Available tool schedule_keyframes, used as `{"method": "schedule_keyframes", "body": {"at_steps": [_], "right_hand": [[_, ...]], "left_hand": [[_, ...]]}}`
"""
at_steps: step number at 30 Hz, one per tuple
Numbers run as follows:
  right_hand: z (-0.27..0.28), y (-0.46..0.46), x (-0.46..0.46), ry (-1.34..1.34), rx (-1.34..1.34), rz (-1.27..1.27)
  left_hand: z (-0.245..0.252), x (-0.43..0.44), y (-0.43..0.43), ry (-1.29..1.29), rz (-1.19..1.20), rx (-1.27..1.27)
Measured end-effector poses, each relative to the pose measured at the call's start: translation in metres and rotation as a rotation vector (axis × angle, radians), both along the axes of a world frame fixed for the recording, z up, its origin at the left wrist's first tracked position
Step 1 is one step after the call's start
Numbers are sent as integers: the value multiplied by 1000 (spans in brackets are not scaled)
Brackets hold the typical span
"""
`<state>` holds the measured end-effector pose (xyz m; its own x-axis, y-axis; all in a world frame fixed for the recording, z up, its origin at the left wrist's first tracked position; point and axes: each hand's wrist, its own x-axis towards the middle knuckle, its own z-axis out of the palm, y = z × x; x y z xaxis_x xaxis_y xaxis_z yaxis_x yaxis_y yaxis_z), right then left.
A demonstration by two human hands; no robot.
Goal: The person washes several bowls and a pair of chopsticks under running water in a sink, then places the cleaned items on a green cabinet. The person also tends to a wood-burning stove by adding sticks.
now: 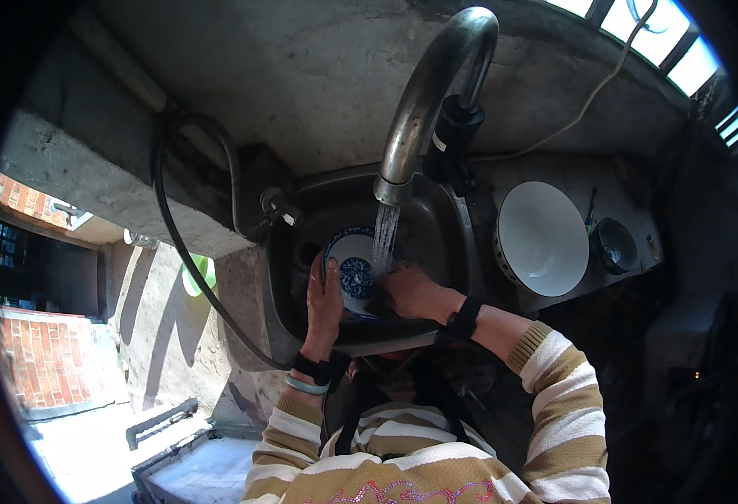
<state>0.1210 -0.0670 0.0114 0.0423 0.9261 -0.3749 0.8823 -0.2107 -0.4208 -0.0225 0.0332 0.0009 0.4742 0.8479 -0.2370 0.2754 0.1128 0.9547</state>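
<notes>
A blue-and-white patterned bowl (pixel 356 277) is tilted inside the dark sink (pixel 451 271), under water running from the metal faucet (pixel 400 151). My left hand (pixel 325 302) grips the bowl's left rim, thumb on the inner side and fingers behind it. My right hand (pixel 410 291) is at the bowl's right side, in the splash of the stream; its fingertips are blurred and partly hidden, so whether it holds something cannot be told.
Right of the sink, a large white bowl (pixel 542 239) and a small dark bowl (pixel 615 246) stand on a ledge (pixel 640 217). A black hose (pixel 170 220) loops over the sink's left side, near a wall tap (pixel 277 205). A concrete wall rises behind the faucet.
</notes>
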Motion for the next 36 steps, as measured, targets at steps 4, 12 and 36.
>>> {"method": "schedule_keyframes", "body": {"at_steps": [4,12,36], "right_hand": [[-5,21,-14,574,194,-267],[-26,-20,34,-188,337,-31],[62,29,48,731,574,-513]], "left_hand": [[-6,5,-6,7,-79,154],[-11,-5,8,15,9,284],[-10,-35,-25,-589,-518,-1062]]}}
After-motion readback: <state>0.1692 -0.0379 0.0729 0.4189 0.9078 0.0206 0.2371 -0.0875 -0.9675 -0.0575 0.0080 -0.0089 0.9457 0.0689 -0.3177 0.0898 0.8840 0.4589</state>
